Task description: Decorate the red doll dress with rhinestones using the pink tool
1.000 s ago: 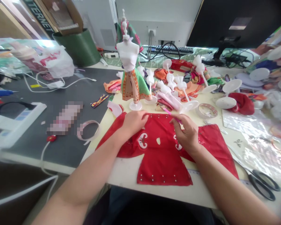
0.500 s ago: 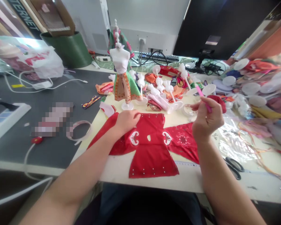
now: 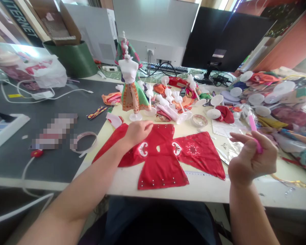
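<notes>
A red doll garment with white embroidery lies spread flat on the cream table in front of me. My left hand rests on its upper left part, fingers curled and pressing the cloth down. Lifted to the right of the garment, my right hand is closed around a thin pink stick that points up. A small white mannequin in an orange and green skirt stands just beyond my left hand.
Several white doll stands and bright cloth pieces crowd the table's far side and right. A tape roll lies behind the garment, another tape ring on the dark mat at left. A monitor and green bin stand at the back.
My right hand has lifted off the garment with the pink stick and swung out to the right. The left hand stays on the cloth. The view has turned right.
</notes>
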The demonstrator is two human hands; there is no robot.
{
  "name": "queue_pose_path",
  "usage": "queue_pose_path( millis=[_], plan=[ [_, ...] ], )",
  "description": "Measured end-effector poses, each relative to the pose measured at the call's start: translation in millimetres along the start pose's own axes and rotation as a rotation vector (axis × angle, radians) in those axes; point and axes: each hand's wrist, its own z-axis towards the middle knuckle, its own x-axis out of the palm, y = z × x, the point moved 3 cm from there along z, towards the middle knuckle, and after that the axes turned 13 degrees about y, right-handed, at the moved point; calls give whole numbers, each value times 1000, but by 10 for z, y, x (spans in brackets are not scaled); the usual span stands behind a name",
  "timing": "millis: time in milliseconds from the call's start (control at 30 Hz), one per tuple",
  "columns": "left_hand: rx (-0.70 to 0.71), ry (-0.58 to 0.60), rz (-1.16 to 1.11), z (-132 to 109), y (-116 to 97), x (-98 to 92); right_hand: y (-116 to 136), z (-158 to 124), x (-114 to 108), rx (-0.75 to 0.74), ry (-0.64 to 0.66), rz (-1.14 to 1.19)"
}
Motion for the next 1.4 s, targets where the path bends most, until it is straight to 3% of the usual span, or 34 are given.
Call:
queue_pose_path(
  millis=[133,667,833,1033,1200,1300,1400],
  plan=[
    [126,34,-8,-51,-148,62,-44,-122,-142,-43,126,-107],
    [423,218,103,-114,-535,156,-151,-361,-499,-69,188,-119],
    [371,201,81,-77,-602,-53,-170,-420,-515,-59,180,-108],
    [115,71,-206,-200,-392,-245,-169,-460,-560,7,136,-73],
    [43,91,-201,-442,-343,-225,-211,-432,-647,91,15,-20],
    [85,154,-118,-554,-380,-154,-240,-422,-683,88,8,-22],
    [101,125,6,-601,-356,-115,-266,-429,-725,92,5,-25]
  ],
)
